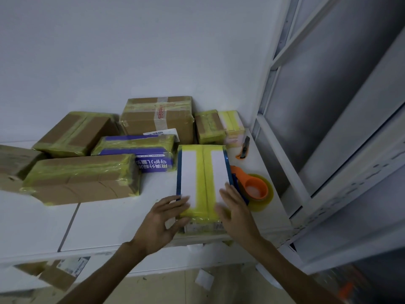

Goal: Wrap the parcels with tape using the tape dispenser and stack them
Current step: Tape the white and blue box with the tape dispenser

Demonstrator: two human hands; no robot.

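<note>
two flat, released hands, left hand (163, 222) and right hand (235, 212), press the parcel (202, 172); shoved right, it may knock the tape dispenser (255, 188).

Parcel-packing corner of a small mailroom or stockroom.
White table (109, 227) set against a bare white wall (131, 51); yellow-taped cardboard parcels (157, 119) crowded along its far edge and left side, one with a printed barcode label (161, 133); orange tape dispenser (255, 189) and utility knife (244, 149) near the right edge; pale metal racking (341, 195) with slotted beams at the table's right; cardboard offcuts (57, 275) and paper scraps (203, 278) on the tiled floor (164, 288) below the near edge.
</note>
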